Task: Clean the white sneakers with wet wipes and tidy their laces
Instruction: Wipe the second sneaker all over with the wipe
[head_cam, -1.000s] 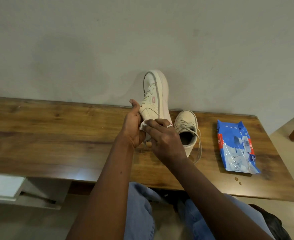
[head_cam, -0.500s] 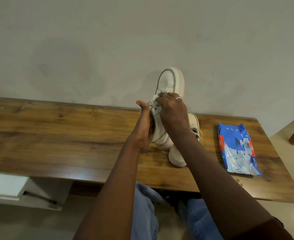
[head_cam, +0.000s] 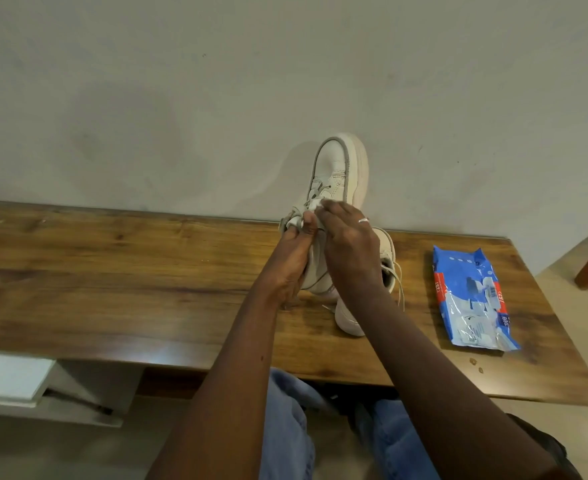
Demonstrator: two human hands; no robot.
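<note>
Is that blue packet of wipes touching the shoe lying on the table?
Apart. The head view shows a strip of bare wooden table between the wipes packet and the lying sneaker.

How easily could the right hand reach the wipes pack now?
Probably yes: the wipes pack lies on the table on the right hand's side, nothing standing between, though that hand pinches a wipe against the sneaker.
</note>
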